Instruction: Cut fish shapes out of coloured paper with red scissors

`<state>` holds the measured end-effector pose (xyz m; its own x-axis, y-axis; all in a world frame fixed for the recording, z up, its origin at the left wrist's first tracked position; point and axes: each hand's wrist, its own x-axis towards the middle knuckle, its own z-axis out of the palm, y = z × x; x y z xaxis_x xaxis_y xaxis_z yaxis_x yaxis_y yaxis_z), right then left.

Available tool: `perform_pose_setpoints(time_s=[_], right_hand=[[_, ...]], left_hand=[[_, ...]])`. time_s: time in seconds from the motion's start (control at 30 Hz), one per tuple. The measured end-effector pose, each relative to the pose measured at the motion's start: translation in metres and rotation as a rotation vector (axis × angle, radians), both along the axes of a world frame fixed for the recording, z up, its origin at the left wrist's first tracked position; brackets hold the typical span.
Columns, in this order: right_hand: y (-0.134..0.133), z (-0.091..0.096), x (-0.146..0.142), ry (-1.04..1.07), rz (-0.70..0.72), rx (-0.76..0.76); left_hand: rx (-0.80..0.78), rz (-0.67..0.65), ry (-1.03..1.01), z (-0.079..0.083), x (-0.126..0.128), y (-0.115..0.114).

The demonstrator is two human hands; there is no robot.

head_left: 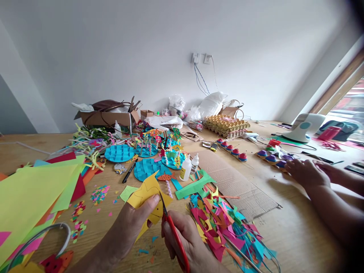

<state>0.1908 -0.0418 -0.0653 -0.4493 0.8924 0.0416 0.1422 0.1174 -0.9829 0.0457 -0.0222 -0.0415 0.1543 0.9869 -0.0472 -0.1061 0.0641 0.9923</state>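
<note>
My left hand [133, 220] pinches a piece of yellow paper [146, 189] with pencil-like outlines and small dots drawn on it. Red-handled scissors [174, 235] are gripped in my right hand [187, 239], their blades at the paper's right edge. An orange paper fish [165, 177] lies just beyond, beside blue textured discs [148, 169]. Two white glue bottles [185, 168] stand behind to the right. A green paper scrap [128, 193] sits near my left hand, and a black marker [130, 171] rests farther off.
Paper scraps [227, 227] heap up to my right, beside flat cardboard [236, 182]. Coloured sheets [34, 201] cover the left. Egg trays [226, 125] and a filled cardboard box [106, 118] stand at the back. At right, another person's hands [308, 174] touch a painted egg-carton strip [271, 158].
</note>
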Motion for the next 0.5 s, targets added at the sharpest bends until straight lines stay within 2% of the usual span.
perform_pose_setpoints(time_s=[0.17, 0.33, 0.5], right_hand=[[-0.0007, 0.0027, 0.0006, -0.010, -0.013, 0.003], [0.0013, 0.0044, 0.0012, 0.000, 0.007, 0.020], [0.0022, 0.0033, 0.0018, 0.024, 0.002, 0.051]], left_hand=[[-0.006, -0.004, -0.014, -0.0006, -0.0016, 0.0010], [-0.028, -0.002, 0.023, 0.0065, -0.0019, 0.0005], [-0.014, -0.047, 0.065, 0.0080, -0.0018, -0.0010]])
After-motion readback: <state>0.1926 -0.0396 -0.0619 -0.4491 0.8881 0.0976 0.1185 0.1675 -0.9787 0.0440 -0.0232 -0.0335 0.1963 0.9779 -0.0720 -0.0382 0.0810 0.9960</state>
